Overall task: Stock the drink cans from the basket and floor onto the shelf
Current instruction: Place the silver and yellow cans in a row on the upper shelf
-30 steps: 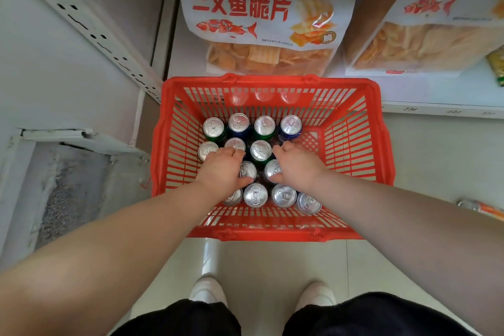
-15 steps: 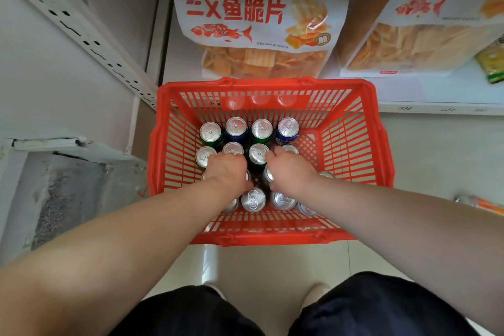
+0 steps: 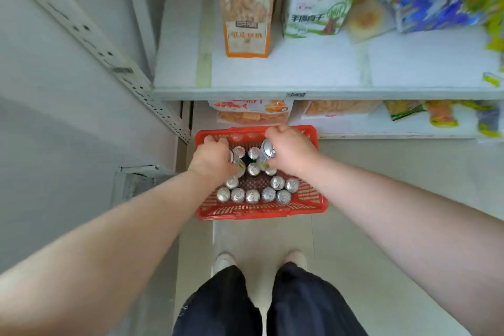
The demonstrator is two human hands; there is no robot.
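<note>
Watching the head feed from my desk here. The right hand (image 3: 291, 151) has its fingers curled round a tilted can (image 3: 267, 152), silver top leaning toward the camera, pale side with a bit of yellow-green at the bottom. The left hand (image 3: 211, 157) is wrapped round a yellow-labelled can (image 3: 237, 163); most of it is hidden behind the knuckles, so I only get the lower edge of the label. So both hands are closed on a can, and both cans are over the far half of the red basket (image 3: 261, 214), looking higher than the rest.

Between and below the hands are the loose cans (image 3: 252, 196), all upright with silver tops showing: a row of five along the near wall, a few more behind them on both sides, and several tucked up between the two wrists. There's a bare patch of basket floor in the middle.

The basket stands on the tiled floor (image 3: 368, 185), pushed up against the lower shelf (image 3: 381, 131), which has chip bags (image 3: 251, 113) lying on it. The upper shelf (image 3: 286, 73) above has a big bare white stretch at the front, with an orange snack bag (image 3: 246, 8) and a green and white box (image 3: 319, 0) standing further back. The stuff to the right is too blurred to read. A pair of light shoes (image 3: 223, 262) is just short of the basket.
</note>
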